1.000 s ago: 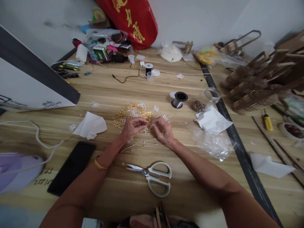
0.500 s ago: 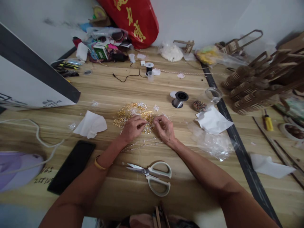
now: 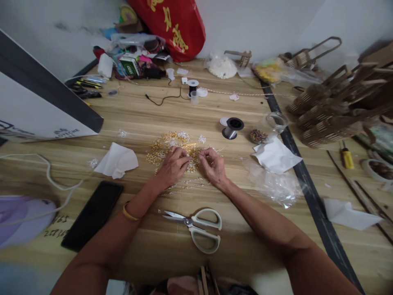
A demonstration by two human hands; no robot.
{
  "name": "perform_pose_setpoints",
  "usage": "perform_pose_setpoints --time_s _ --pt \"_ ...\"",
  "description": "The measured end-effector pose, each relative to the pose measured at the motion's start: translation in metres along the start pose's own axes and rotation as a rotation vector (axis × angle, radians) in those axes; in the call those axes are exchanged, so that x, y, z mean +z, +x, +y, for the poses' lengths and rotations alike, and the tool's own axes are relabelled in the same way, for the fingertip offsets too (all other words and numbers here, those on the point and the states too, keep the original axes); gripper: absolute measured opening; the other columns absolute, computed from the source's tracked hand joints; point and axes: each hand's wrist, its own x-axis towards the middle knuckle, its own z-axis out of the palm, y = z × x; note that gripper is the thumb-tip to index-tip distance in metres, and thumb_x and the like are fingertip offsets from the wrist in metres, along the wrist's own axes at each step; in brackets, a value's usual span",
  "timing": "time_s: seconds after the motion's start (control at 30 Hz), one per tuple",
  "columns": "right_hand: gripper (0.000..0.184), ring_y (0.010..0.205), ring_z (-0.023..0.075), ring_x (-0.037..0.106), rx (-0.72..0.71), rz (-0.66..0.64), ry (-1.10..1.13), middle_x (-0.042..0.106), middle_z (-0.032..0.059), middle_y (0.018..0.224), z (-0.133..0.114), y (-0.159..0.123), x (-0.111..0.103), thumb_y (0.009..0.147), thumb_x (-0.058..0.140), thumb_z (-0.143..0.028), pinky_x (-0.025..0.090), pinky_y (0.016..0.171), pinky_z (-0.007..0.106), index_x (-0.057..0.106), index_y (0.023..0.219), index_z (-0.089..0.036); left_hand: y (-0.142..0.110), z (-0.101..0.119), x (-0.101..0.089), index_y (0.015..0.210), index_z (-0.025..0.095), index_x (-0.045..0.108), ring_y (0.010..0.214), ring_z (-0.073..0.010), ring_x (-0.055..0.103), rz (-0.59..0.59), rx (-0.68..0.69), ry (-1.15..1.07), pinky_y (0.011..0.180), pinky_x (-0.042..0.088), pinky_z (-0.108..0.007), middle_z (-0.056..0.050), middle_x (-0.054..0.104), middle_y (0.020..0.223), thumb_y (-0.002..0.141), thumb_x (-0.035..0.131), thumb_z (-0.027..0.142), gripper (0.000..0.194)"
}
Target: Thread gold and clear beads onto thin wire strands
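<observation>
A pile of small gold and silver jewellery findings point(image 3: 181, 141) lies spread over the wooden table. At its near left edge my left hand point(image 3: 174, 166) is curled, palm down, with its fingertips pressed together among the pieces. My right hand point(image 3: 212, 167) pinches thumb against forefinger at the pile's right side; what it holds is too small to make out. The two hands are a short gap apart. Thin chains point(image 3: 187, 186) lie between the wrists. Closer to me, scissors point(image 3: 195, 225) with pale handles rest with their blades slightly apart, pointing left.
A black phone point(image 3: 93, 215) and white paper point(image 3: 117, 161) lie left. Beyond my right hand are a wire spool point(image 3: 232, 128), a clear jar point(image 3: 266, 129) of beads, and a plastic bag point(image 3: 278, 186). Brown woven baskets point(image 3: 325, 110) crowd the right. A white box point(image 3: 46, 106) stands left.
My left hand has turned palm down and its fingers have dropped into the pile, away from the right fingertips. My right hand has shifted slightly to the right, still pinching.
</observation>
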Motion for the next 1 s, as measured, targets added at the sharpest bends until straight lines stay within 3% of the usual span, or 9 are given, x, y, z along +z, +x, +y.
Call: perform_pose_setpoints --time_s 0.23,0.57,1.0 --pt "0.017 0.068 0.0125 0.052 0.006 -0.006 0.009 0.057 0.0006 0.074 0.000 0.000 0.000 0.086 0.053 -0.033 0.042 0.064 0.026 0.057 0.080 -0.018 0.002 -0.005 0.004 0.086 0.016 0.068 0.091 -0.0196 0.050 0.048 -0.017 -0.065 0.092 0.040 -0.040 -0.006 0.059 0.089 0.089 0.051 0.022 0.019" --pt "0.015 0.068 0.0128 0.052 0.009 0.003 0.017 0.057 0.0010 0.075 0.003 0.000 0.001 0.086 0.052 -0.031 0.042 0.063 0.026 0.058 0.081 -0.019 0.008 0.001 0.000 0.093 0.015 0.068 0.092 -0.0215 0.048 -0.050 0.002 -0.023 0.085 0.042 -0.038 -0.008 0.060 0.088 0.090 0.047 0.020 0.022" --pt "0.013 0.069 0.0126 0.052 0.011 -0.010 0.026 0.057 0.0010 0.076 0.004 0.000 0.000 0.086 0.052 -0.030 0.041 0.063 0.026 0.057 0.082 -0.018 0.020 -0.002 -0.003 0.088 0.016 0.068 0.089 -0.0214 0.049 -0.042 0.061 -0.006 0.084 0.041 -0.037 -0.007 0.061 0.085 0.090 0.048 0.023 0.021"
